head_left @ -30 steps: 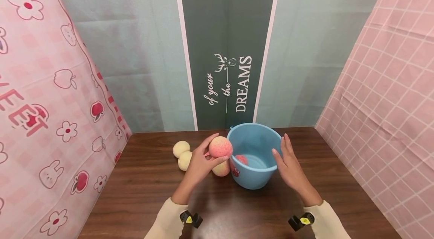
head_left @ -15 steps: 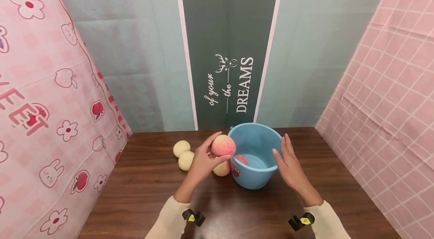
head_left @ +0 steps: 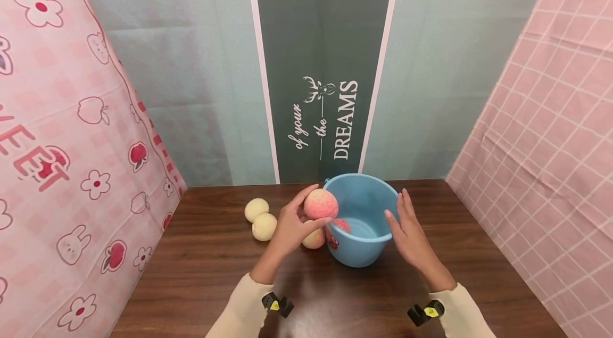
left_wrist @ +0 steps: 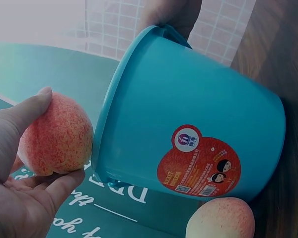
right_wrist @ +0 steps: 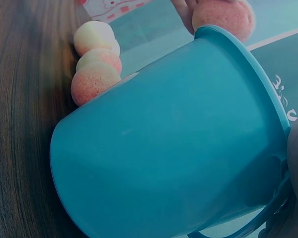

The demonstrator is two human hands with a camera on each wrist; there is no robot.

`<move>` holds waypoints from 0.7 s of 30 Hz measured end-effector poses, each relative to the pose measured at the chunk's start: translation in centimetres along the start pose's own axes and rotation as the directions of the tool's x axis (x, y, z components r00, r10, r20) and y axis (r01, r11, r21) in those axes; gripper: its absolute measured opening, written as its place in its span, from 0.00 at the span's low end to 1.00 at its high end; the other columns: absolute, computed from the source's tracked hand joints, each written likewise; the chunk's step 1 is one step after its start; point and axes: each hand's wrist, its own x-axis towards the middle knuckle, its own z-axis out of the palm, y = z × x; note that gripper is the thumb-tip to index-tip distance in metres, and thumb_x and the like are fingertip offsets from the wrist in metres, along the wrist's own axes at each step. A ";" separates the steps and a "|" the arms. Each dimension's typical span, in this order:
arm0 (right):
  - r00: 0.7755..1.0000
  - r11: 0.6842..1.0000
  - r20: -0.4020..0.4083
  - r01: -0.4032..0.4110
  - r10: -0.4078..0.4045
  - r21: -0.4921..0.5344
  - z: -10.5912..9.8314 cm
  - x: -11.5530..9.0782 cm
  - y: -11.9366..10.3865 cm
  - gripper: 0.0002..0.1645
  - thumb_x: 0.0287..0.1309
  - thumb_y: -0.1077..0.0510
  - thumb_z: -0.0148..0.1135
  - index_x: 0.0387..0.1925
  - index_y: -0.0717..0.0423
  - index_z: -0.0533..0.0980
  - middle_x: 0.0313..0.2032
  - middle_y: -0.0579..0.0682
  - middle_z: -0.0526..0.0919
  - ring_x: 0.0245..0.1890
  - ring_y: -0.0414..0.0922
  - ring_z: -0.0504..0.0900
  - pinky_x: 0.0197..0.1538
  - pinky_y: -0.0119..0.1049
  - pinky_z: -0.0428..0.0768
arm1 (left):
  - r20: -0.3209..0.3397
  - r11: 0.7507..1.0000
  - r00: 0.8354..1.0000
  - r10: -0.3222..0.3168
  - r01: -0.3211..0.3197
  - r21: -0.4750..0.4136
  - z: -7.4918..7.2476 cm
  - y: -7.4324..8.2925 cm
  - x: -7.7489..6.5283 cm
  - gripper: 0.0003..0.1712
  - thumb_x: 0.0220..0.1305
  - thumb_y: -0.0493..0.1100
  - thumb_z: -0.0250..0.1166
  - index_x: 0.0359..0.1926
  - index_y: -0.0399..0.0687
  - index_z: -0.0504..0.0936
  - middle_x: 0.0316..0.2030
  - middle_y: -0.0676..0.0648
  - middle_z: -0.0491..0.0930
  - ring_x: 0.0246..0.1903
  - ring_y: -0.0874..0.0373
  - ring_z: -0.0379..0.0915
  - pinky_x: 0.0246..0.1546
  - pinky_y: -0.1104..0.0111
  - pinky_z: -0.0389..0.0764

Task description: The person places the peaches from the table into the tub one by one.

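My left hand (head_left: 293, 226) grips a pink and yellow peach (head_left: 321, 204) between thumb and fingers, level with the near-left rim of a blue bucket (head_left: 360, 253). In the left wrist view the held peach (left_wrist: 59, 135) is right at the bucket's rim, outside the mouth. My right hand (head_left: 411, 234) lies along the bucket's right side with fingers straight, at the rim. Inside the bucket a red peach (head_left: 341, 224) rests on the bottom. Another peach (head_left: 313, 239) sits on the table against the bucket's left side, partly hidden by my left hand.
Two pale yellow peaches (head_left: 264, 227) lie together on the dark wooden table (head_left: 191, 263), left of my left hand. Behind the table hangs a green and grey cloth (head_left: 316, 34) with lettering. Pink cloths (head_left: 541, 141) stand along both sides.
My left hand has moved slightly right and up with the peach, bringing it over the bucket's left rim in the head view. The right hand and the bucket have stayed almost still.
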 end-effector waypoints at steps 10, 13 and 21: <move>1.000 1.000 0.005 -0.005 0.005 0.002 0.0 -0.3 -0.1 0.46 0.79 0.42 0.43 0.79 0.62 0.37 0.80 0.56 0.29 0.77 0.68 0.42 0.68 0.73 0.52 | 0.016 1.000 1.000 -0.017 0.016 0.026 0.7 0.1 0.2 0.45 0.54 0.53 0.80 0.72 0.67 0.70 0.65 0.56 0.75 0.57 0.56 0.78 0.50 0.63 0.84; 1.000 1.000 0.003 -0.002 0.002 0.003 0.1 -0.3 0.0 0.46 0.79 0.42 0.43 0.79 0.61 0.36 0.80 0.55 0.29 0.77 0.68 0.42 0.68 0.72 0.52 | 0.023 1.000 1.000 -0.012 0.011 0.021 0.9 0.0 0.3 0.45 0.55 0.51 0.79 0.73 0.65 0.70 0.65 0.56 0.75 0.57 0.55 0.78 0.50 0.61 0.85; 1.000 1.000 0.004 -0.004 0.004 0.003 0.1 -0.2 0.2 0.46 0.79 0.42 0.43 0.80 0.61 0.36 0.80 0.55 0.29 0.77 0.67 0.41 0.69 0.72 0.51 | 0.028 0.998 0.999 -0.025 0.023 0.050 1.5 0.2 0.5 0.46 0.55 0.49 0.79 0.73 0.62 0.69 0.66 0.55 0.74 0.58 0.54 0.77 0.52 0.58 0.84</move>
